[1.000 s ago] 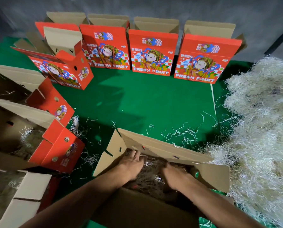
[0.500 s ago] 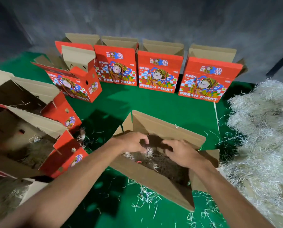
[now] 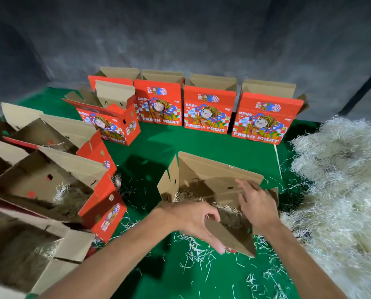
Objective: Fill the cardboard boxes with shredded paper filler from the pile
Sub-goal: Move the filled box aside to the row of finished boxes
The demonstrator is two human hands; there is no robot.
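An open cardboard box stands on the green mat in front of me, with pale shredded paper lying in its bottom. My left hand grips the box's near flap, thumb inside and fingers curled under its edge. Over the box's right side hovers my right hand, fingers spread and straight near the far wall, holding nothing. The big pile of shredded paper lies just right of the box.
Several red "FRESH FRUIT" boxes stand open in a row at the back. More open boxes, some with filler inside, crowd the left side. Loose shreds litter the green mat. A dark wall rises behind.
Both hands came up out of the filler inside the box. The left hand took hold of the near flap and the right hand rose toward the far wall. The view tilted upward.
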